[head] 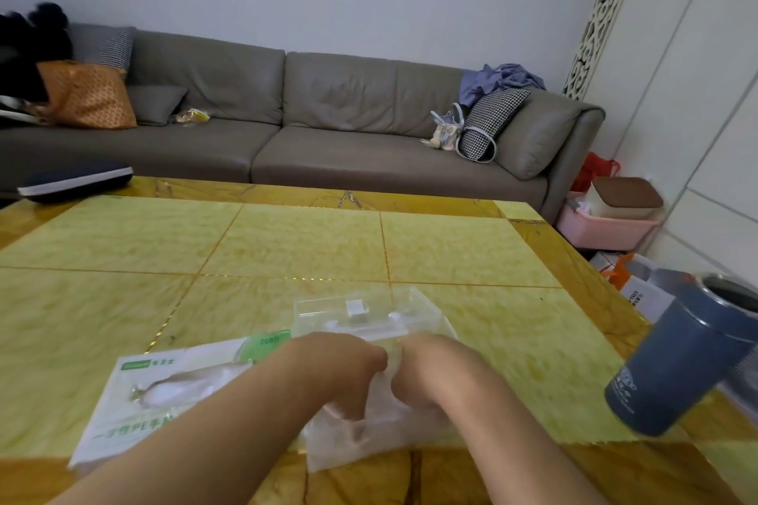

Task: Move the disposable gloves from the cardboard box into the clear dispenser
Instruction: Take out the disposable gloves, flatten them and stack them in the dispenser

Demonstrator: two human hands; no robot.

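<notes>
1. Cardboard box (164, 398) lies flat on the yellow table (287, 250) at the left, white and green, printed face up; the left forearm crosses its right end; whether gloves remain inside cannot be told

2. Left hand (348, 373) sits just right of the box, fingers curled down and pinching the top of the glove stack (369, 435)

3. Glove stack hangs between the two hands at the near table edge, a thin see-through wad, its lower end drooping toward the table; it looks very light, limp and slippery, likely to slide apart in layers, so a firm pinch across the whole thickness near the top, one hand at each side, seems the safest hold

4. Right hand (426, 377) is close beside the left, fingers curled under and gripping the same wad; the fingertips themselves are hidden

5. Clear dispenser (369, 316) stands just beyond the hands, stiff plastic, seemingly open on top; the stack is not yet in it

6. Blue cup (689, 361) stands at the far right, well apart, a thing to avoid knocking
</notes>
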